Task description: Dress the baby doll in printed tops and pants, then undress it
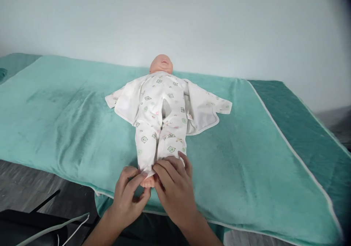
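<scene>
A baby doll (pixel 161 63) lies on its back on a green-covered bed, its head toward the wall. White printed trousers (pixel 172 129) cover its legs and torso, and an open white jacket (pixel 203 108) spreads out on both sides beneath it. At the cuff of the doll's leg on the left, my left hand (pixel 128 194) pinches the trouser edge beside the bare foot (pixel 148 182). My right hand (pixel 175 182) grips the same cuff from the other side, its fingers lying over the lower trouser legs. The doll's other foot is hidden behind my right hand.
The green blanket (pixel 233 172) has white piping and spreads over the bed up to a pale wall (pixel 175 19). At the lower left, a black object (pixel 16 227) and pale cables (pixel 55 229) stand near the bed's front edge.
</scene>
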`<state>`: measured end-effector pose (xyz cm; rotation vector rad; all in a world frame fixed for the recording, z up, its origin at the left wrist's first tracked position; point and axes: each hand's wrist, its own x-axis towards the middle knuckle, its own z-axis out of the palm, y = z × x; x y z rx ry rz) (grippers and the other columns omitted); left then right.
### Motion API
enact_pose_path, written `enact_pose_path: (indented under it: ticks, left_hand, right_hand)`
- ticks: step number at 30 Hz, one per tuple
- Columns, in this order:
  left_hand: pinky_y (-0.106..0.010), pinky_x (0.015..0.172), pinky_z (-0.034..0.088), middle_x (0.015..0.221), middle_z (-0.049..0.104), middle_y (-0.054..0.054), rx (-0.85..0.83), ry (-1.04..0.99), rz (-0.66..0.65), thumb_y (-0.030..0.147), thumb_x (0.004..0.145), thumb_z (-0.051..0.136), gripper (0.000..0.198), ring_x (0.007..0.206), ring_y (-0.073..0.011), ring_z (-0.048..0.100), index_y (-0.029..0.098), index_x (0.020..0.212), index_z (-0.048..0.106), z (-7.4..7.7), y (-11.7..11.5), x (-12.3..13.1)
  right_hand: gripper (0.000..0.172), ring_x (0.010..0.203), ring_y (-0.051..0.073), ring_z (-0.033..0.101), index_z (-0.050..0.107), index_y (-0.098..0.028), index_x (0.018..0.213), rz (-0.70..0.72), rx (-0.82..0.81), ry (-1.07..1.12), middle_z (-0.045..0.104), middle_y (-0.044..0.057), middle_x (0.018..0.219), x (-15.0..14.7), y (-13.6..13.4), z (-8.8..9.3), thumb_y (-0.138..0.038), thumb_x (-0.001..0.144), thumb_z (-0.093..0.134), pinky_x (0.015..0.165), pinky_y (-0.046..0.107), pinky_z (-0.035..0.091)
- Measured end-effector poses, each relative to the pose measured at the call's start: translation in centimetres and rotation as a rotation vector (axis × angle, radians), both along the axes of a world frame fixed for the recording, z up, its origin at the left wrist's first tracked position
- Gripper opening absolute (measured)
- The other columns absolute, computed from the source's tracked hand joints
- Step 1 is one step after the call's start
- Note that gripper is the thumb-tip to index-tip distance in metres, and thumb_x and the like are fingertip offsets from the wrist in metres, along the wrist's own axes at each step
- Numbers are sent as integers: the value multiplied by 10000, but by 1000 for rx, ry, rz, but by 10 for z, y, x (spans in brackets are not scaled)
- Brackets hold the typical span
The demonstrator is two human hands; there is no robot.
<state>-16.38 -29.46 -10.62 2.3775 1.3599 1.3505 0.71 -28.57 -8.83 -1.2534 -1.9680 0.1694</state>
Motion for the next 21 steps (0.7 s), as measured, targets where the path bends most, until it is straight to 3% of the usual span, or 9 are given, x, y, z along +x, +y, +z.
enact_pose_path:
  ticks: [7, 12, 17, 21]
  left_hand:
    - [-301, 791, 610, 987, 646, -67, -76, -94, -118, 49, 912, 582, 401, 944, -183, 649, 209, 1280, 566, -16, -5, -18]
    - [-296, 702, 579, 868, 610, -29, -170, -136, -47, 41, 900, 571, 356, 834, -168, 622, 213, 1211, 586, -27, -19, -21]
    - [-418, 887, 588, 1062, 637, -102, -42, -65, -38, 58, 874, 607, 325, 1080, -241, 621, 179, 1175, 602, -7, -22, -7]
    - [-569, 1110, 495, 1210, 688, -127, -45, 253, -127, 232, 914, 691, 361, 1260, -318, 567, 185, 1265, 626, 14, -5, 14]
  right_hand:
    - [188, 915, 221, 643, 591, -213, 1006, 131, 13, -1, 703, 29, 909, 5, -25, 8, -64, 902, 542, 1130, 516, 379]
    - [329, 1176, 254, 617, 605, -202, 1201, 160, 41, 77, 676, 97, 1137, 31, -31, -2, -51, 909, 577, 1128, 502, 445]
    - [417, 1148, 262, 593, 537, -208, 1331, -110, -10, 129, 594, 141, 1228, 56, -26, -28, -68, 939, 542, 904, 441, 562]
    - [323, 1046, 275, 597, 559, -214, 1272, -213, -43, 44, 629, 122, 1166, 56, -13, -42, -137, 961, 599, 842, 449, 533]
